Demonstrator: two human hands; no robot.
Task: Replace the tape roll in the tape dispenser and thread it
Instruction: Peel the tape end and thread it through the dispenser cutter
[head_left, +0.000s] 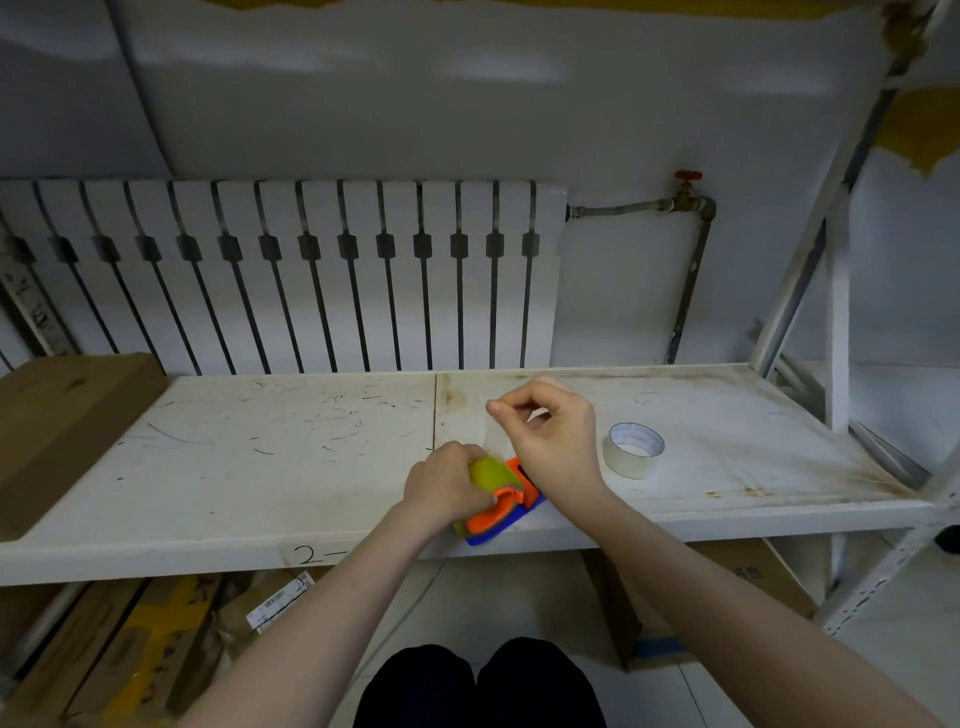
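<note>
Head view: left hand (447, 486) clamps orange-blue-yellow plastic tape dispenser (501, 499) on white shelf (260, 467); right hand (550, 431) fingers pinched together, likely drawing clear tape. Threading underway; white tape roll (634, 449) lies beside.

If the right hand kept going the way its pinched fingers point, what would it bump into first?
The right hand points its pinched fingers leftward over the shelf. That way looks free; only the far cardboard box lies there, though depth is unclear.

Bare forearms, no sleeves; dark trousers (480, 686) over knees.
</note>
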